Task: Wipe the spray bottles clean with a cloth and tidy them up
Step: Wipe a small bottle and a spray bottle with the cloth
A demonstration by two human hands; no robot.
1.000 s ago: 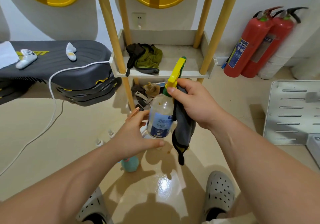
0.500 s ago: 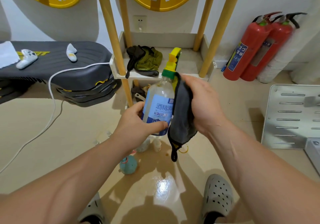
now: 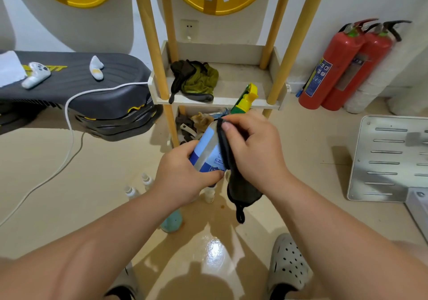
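Both hands are now closed on the spray bottle [image 3: 209,148]: the base is gripped by the left hand [image 3: 183,177], while the dark cloth [image 3: 234,172] is pressed against its side by the right hand [image 3: 252,149]. A second ago the bottle was held upright by its neck; it has since been tilted, yellow nozzle toward the shelf [image 3: 222,101], held above the floor. Wiping of this bottle is judged begun; small bottles [image 3: 139,186] on the floor below remain untouched.

Left hand [image 3: 183,174] covers the spray bottle [image 3: 208,149] base; the dark cloth [image 3: 234,179] hides its right side, label print too small to read. Below the bottle, a teal bottle [image 3: 172,223] sits half-hidden behind the forearm.
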